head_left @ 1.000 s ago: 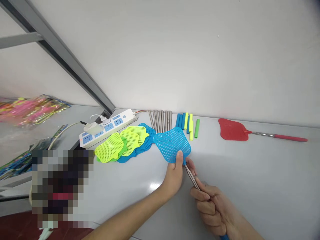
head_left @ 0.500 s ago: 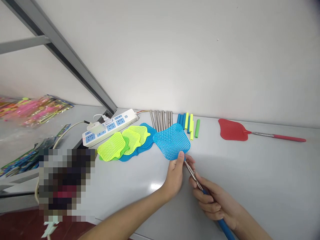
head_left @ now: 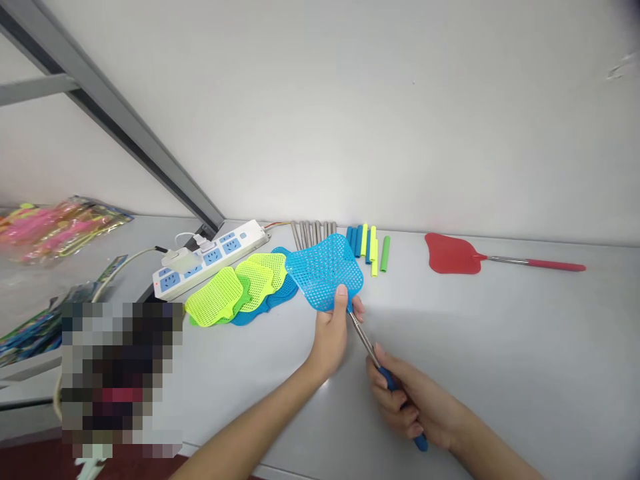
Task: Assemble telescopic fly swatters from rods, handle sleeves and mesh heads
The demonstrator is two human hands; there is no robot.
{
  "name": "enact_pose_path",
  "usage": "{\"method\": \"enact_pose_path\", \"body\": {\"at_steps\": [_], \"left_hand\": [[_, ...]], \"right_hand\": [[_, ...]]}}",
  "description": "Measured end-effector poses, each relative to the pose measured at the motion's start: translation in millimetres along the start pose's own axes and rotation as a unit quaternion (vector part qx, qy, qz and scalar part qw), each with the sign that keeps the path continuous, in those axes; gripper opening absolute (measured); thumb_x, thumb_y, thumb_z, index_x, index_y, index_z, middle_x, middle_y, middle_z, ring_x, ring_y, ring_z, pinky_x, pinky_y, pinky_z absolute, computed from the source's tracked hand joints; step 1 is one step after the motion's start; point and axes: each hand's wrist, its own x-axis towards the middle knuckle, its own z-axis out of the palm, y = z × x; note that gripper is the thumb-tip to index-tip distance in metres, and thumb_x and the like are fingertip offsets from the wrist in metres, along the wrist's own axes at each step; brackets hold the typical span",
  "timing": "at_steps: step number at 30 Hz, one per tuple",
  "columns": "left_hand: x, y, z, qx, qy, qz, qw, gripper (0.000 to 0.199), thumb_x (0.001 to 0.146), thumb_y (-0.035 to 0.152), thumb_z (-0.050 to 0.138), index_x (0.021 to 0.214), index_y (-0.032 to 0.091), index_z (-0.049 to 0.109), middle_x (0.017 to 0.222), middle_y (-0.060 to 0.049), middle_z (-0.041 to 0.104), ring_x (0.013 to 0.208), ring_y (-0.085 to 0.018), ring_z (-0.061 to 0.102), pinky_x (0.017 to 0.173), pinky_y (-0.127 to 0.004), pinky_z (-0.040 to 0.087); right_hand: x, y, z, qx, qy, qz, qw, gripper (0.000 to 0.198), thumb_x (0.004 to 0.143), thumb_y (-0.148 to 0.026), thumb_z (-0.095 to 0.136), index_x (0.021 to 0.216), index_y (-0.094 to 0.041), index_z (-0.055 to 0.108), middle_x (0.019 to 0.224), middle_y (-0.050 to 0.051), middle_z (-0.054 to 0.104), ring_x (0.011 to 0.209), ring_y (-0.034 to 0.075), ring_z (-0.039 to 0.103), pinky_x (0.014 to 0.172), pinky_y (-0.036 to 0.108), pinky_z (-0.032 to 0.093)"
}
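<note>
A blue fly swatter (head_left: 327, 270) is held above the grey table by both hands. My left hand (head_left: 333, 333) pinches the lower edge of its perforated head, thumb on top. Around the blue grip at the other end, my right hand (head_left: 407, 403) is closed; a bare metal rod shows between the hands. Left of the swatter lie loose yellow, green and blue swatter heads (head_left: 213, 297), overlapping. Behind it are several metal rods (head_left: 313, 232) in a row. Short blue, yellow and green sleeves (head_left: 374, 250) lie beside the rods.
A red fly swatter (head_left: 455, 255) lies at the right near the wall. A white power strip (head_left: 245, 233) with plugs and cables stands at the left. Bagged pink and yellow items (head_left: 65, 223) lie beyond the metal frame post (head_left: 145, 147). A pixelated patch hides the lower left.
The view has shifted a little, so most things sit further left. The swatter and both hands stay together; more of the blue grip's end now shows below my right hand.
</note>
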Motion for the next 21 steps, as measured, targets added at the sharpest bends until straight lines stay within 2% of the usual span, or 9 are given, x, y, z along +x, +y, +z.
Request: {"method": "enact_pose_path", "body": {"at_steps": [3,7,15,21], "left_hand": [[-2,-7,2,0.017,-0.029,-0.035,0.999,0.04,0.082,0.043,0.031,0.055,0.016,0.046,0.051,0.002,0.045,0.054,-0.01,0.045,0.059,-0.022,0.037],[-2,-13,1,0.04,-0.046,-0.06,0.996,0.045,0.082,0.045,0.027,0.055,0.016,0.048,0.05,0.001,0.047,0.053,-0.011,0.047,0.057,-0.022,0.037],[-4,-7,1,0.013,-0.099,-0.053,0.994,0.049,0.082,0.047,0.024,0.057,0.014,0.051,0.055,-0.003,0.055,0.057,-0.013,0.052,0.062,-0.025,0.04],[-4,-11,0,-0.008,-0.107,-0.064,0.992,0.051,0.082,0.049,0.023,0.058,0.014,0.051,0.053,-0.002,0.052,0.055,-0.012,0.05,0.059,-0.025,0.04]], "right_hand": [[5,4,-4,0.046,-0.041,0.017,0.998,0.041,0.078,-0.055,0.028,0.059,-0.019,0.032,0.038,-0.009,0.018,0.028,0.003,0.007,0.025,0.014,0.007],[7,7,-7,0.068,-0.034,0.019,0.997,0.041,0.078,-0.055,0.029,0.058,-0.019,0.03,0.036,-0.01,0.018,0.027,0.003,0.005,0.024,0.014,0.006],[6,8,-11,0.071,-0.052,0.021,0.996,0.042,0.078,-0.055,0.028,0.057,-0.019,0.031,0.034,-0.01,0.02,0.025,0.003,0.006,0.022,0.014,0.007],[7,8,-12,0.077,-0.06,0.018,0.995,0.042,0.079,-0.054,0.028,0.057,-0.019,0.033,0.034,-0.01,0.021,0.025,0.002,0.007,0.021,0.013,0.009]]}}
